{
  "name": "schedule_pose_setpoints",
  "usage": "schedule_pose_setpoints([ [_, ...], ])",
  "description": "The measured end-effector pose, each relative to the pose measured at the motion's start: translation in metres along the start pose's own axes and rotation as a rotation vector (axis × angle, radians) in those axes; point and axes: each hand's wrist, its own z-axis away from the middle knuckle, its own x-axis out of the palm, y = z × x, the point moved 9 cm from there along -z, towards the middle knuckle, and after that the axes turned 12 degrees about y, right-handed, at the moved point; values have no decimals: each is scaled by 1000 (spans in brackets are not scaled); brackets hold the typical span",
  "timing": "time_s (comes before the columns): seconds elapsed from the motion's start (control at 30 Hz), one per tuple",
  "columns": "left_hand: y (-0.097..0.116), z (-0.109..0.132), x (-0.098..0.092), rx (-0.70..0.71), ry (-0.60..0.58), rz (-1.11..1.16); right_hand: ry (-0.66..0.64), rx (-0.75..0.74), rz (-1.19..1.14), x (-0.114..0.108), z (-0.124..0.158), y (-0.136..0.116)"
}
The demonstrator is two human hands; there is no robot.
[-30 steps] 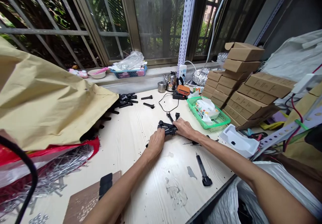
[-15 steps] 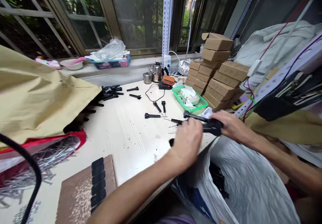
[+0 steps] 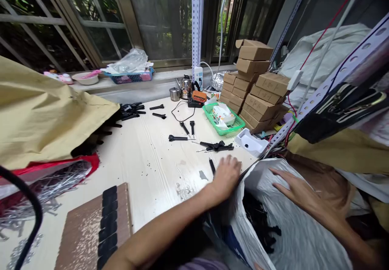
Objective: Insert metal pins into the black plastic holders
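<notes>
A white woven sack hangs open at the table's right edge, with black plastic parts inside it. My left hand rests at the table edge on the sack's rim, fingers curled over it. My right hand lies flat on the sack's far side with its fingers spread and nothing in it. More black parts lie loose on the pale wooden table just beyond my left hand.
A tan sack and a red bag of metal pins fill the left. A brown board with black pads lies near. A green basket, stacked cardboard boxes, a kettle and a white tray stand at the back right.
Both hands carried a bundle of black parts from mid-table to the right and let it go over the sack. Now the right hand is empty and the left rests at the rim.
</notes>
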Motion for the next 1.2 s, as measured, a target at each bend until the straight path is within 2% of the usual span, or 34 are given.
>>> schedule_pose_setpoints([
  [0.07, -43, 9, 11, -12, -37, -82, 34, -136, -7, 18, -53, -53],
  [0.1, -58, 15, 16, 9, -51, -98, 30, -219, -14, 31, -78, -82],
  [0.2, -81, 32, 27, 83, -73, -93, -63, -422, 15, 83, -141, -153],
  [0.27, -86, 42, 28, 126, -77, -55, -148, -474, 58, 117, -170, -178],
  [0.33, -92, 53, 23, 141, -83, 12, -223, -451, 95, 141, -192, -185],
  [0.4, -111, 61, 12, 71, -61, 91, -268, -391, 107, 154, -207, -181],
  [0.5, -170, 68, -16, -220, 99, 138, -294, -318, 66, 159, -216, -174],
  [0.6, -239, 77, -37, -507, 245, 33, -281, -259, 55, 158, -220, -169],
  [0.67, -275, 78, -36, -632, 201, -79, -246, -199, 77, 156, -231, -167],
  [0.73, -301, 75, -26, -702, 94, -150, -163, -81, 60, 151, -252, -166],
  [0.83, -317, 66, -11, -708, -50, -155, -40, 154, -32, 147, -294, -166],
  [0.93, -316, 62, -8, -647, -120, -142, -74, 299, -58, 163, -330, -172],
  [1.07, -318, 81, -27, -583, -131, -50, -154, 336, -31, 194, -348, -186],
  [1.13, -328, 101, -41, -624, -109, 80, -177, 351, -7, 207, -347, -190],
  [1.2, -342, 122, -53, -735, -33, 298, -184, 353, 8, 215, -345, -193],
])
